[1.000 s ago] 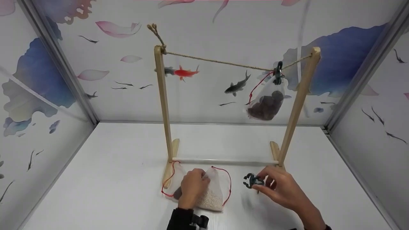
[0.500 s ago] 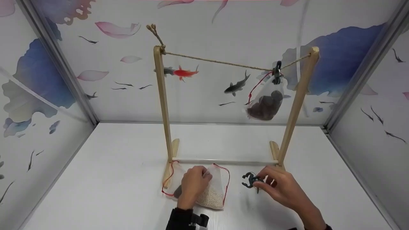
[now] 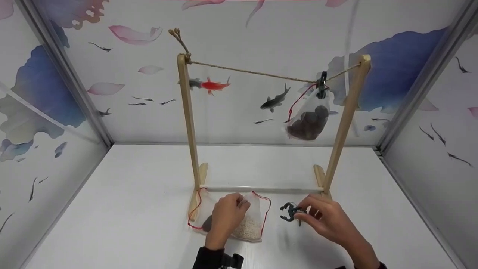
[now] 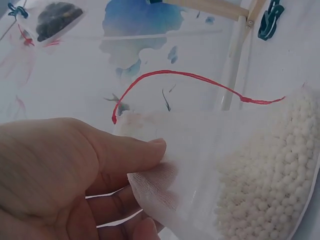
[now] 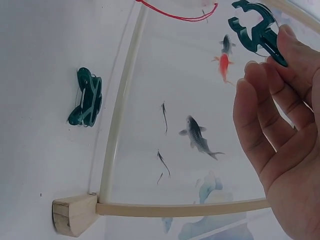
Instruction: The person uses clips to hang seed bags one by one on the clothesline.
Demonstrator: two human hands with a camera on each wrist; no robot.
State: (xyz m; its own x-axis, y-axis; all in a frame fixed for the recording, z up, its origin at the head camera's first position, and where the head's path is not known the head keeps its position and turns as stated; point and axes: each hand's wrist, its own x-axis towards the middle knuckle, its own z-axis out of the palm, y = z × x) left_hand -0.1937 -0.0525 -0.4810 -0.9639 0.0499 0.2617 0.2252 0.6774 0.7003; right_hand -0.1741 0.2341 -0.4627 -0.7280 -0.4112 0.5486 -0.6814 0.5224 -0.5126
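My left hand (image 3: 228,216) pinches the upper edge of a white mesh drawstring bag (image 4: 200,150) between thumb and fingers. Small white beads (image 4: 272,175) fill its lower part, and a red cord (image 4: 175,72) loops from its top. Partly behind that hand, a second mesh bag with dark contents (image 3: 206,224) lies on the table. To the right, my right hand (image 3: 330,216) pinches the handles of a dark green clip (image 5: 257,30), whose curved jaws point left in the head view. A third bag, holding dark stones (image 3: 310,121), hangs from the rope by another clip (image 3: 321,85).
A wooden frame with two posts (image 3: 189,123) and a sagging rope (image 3: 254,73) stands behind the hands. A white rod (image 3: 261,188) joins its feet. Another green clip (image 5: 89,97) lies on the table near the frame. Printed walls enclose the table (image 3: 142,209).
The bead bag has risen slightly under my left hand, its lower edge shifting up. My right hand has moved a little left with the clip.
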